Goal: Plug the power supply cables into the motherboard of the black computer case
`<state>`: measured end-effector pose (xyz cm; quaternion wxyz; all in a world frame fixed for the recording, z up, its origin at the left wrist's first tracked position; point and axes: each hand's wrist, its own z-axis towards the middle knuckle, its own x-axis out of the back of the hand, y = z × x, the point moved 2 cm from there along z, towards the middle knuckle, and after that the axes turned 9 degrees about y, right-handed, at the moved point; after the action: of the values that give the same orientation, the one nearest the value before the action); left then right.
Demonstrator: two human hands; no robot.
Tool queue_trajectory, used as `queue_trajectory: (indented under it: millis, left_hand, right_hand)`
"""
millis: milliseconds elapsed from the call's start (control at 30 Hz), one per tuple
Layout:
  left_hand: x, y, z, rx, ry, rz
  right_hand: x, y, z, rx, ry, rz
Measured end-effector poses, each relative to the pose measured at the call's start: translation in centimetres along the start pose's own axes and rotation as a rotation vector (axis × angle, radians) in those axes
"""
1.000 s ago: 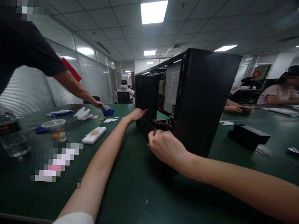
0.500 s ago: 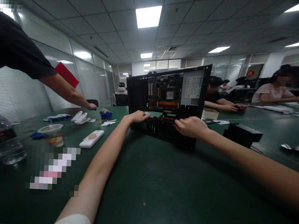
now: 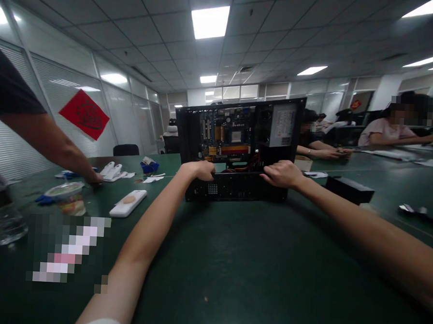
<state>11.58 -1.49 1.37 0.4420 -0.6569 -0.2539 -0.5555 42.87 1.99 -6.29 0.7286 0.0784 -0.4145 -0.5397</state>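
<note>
A black computer case (image 3: 237,186) stands on the green table with its open side towards me. Inside it I see the motherboard (image 3: 227,128), and at the upper right the grey power supply (image 3: 282,124). My left hand (image 3: 199,170) is closed over the upper edge of the case's near panel, left of the middle. Farther right, my right hand (image 3: 283,174) grips the same edge, its fingers curled. Reddish cables (image 3: 255,160) lie between the hands inside the case. The fingertips behind the panel are hidden.
On the left of the green table (image 3: 233,259) are a white box-like device (image 3: 128,203), a plastic cup (image 3: 67,197) and a water bottle (image 3: 1,209). Another person's arm (image 3: 61,144) reaches in there. A black box-shaped part (image 3: 349,189) lies at the right. People sit beyond.
The case has turned to face me more squarely, its lower edge now level, with both my hands still on it. At the left, the other person's hand has moved left and down.
</note>
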Motion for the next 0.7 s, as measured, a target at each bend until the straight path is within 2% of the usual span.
queue_trajectory:
  millis: [167,467,700]
  left_hand:
    - [0.6,0.1,-0.7,-0.043,-0.037,-0.014]
    - [1.4,0.2,-2.0,-0.062,-0.082,-0.162]
    - [1.4,-0.4,-2.2,-0.060,-0.097,-0.254]
  right_hand:
    - [-0.1,-0.6,0.1,-0.039,-0.031,0.013]
    - [3.2,-1.6,0.3,-0.039,-0.186,0.034]
    - [3.4,-1.5,0.6,-0.020,-0.248,0.022]
